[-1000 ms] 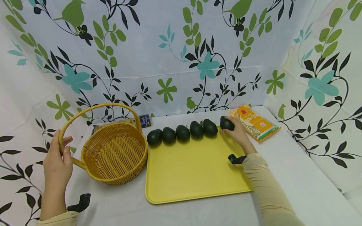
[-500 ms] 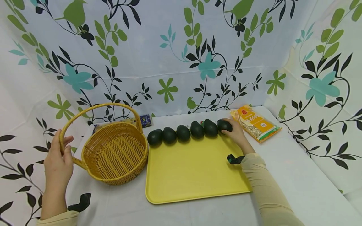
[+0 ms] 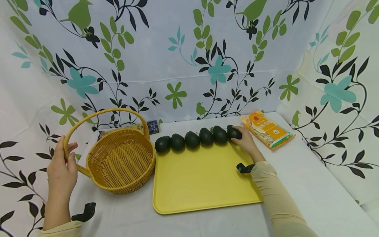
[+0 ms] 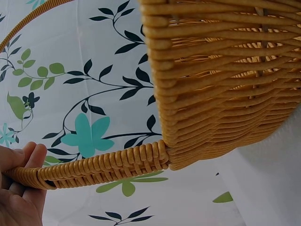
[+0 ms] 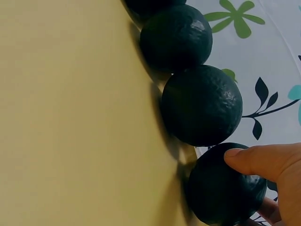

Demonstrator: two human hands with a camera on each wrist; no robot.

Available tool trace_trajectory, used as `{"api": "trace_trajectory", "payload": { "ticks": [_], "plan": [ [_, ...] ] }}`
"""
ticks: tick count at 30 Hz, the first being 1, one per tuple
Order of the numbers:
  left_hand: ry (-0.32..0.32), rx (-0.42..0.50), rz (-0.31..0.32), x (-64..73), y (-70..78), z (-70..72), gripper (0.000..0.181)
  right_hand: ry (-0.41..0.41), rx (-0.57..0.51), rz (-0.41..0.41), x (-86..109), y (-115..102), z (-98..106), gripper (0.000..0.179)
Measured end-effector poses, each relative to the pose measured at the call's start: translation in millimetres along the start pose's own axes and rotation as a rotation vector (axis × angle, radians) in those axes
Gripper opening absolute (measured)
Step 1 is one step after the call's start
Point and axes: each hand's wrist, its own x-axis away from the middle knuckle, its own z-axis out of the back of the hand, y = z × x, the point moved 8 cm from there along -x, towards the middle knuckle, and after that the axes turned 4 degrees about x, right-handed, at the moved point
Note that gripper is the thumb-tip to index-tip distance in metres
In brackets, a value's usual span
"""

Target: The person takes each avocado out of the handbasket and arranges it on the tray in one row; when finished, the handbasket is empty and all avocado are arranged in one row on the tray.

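My left hand grips the side of the tall handle of a yellow wicker basket, which has nothing inside. In the left wrist view, thumb and fingers wrap that handle low down, beside the woven wall. Along the far edge of a yellow tray runs a row of several dark green avocados. My right hand holds the avocado at the row's right end, right beside its neighbour. From the right wrist view, the thumb lies on top of this avocado; the other fingers are mostly hidden behind it.
An orange and clear bag of grain lies at the back right of the white table. Behind the basket is a blue and gold package, partly hidden. A patterned cloth hangs around the back and sides.
My right hand has moved the last avocado left and slightly down, from a gap away to the end of the row. My left hand keeps its hold on the basket handle.
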Motion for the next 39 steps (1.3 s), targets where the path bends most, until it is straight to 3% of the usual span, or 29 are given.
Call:
{"api": "trace_trajectory", "payload": {
  "ticks": [26, 31, 39],
  "plan": [
    [-0.003, -0.013, -0.006, -3.0, -1.6, -0.3, 0.062, -0.007, 0.029, -0.010, 1.0, 0, 3, 0.057],
    [-0.013, -0.009, -0.019, -5.9, -1.8, -0.2, 0.060, -0.016, 0.037, -0.044, 0.5, 2, 12, 0.056],
    [-0.066, 0.005, -0.112, -12.0, 9.4, 3.8, 0.050, 0.030, 0.088, -0.026, -1.7, -10, 46, 0.058]
  ]
}}
